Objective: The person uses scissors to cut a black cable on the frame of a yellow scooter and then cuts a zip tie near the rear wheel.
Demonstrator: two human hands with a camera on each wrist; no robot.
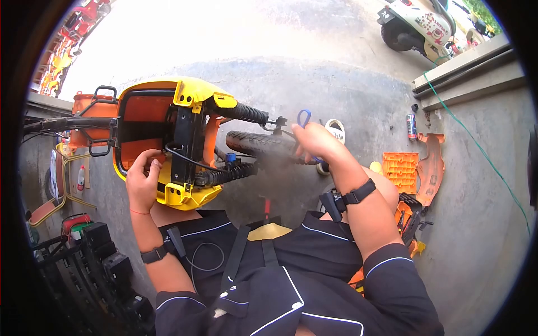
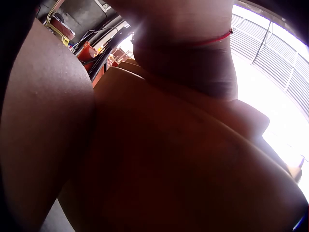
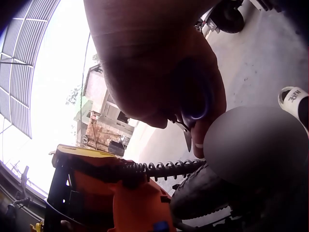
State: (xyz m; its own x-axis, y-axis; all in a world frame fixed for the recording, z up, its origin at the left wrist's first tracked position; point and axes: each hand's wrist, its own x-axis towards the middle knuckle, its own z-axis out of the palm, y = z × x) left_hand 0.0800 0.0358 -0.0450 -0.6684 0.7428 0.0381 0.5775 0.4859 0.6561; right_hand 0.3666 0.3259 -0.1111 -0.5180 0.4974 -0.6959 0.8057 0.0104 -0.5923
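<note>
Beyond a black frame (image 1: 101, 246) at near left, the left hand's (image 1: 142, 182) loosely bent fingers rest at the yellow shell (image 1: 188, 196), where 2 coil-spring shock absorbers (image 1: 249, 113) and a tyre (image 1: 245, 141) stand between it and the right hand (image 1: 319, 143), gripping blue-handled scissors (image 1: 304, 116), with a white slide (image 1: 335, 125), orange plastic panels (image 1: 400, 172) and a can (image 1: 412, 126) farther right.

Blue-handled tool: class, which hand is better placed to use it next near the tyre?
Probably the right hand: it holds the blue-handled tool near the tyre, while the left hand is at the yellow housing.
</note>
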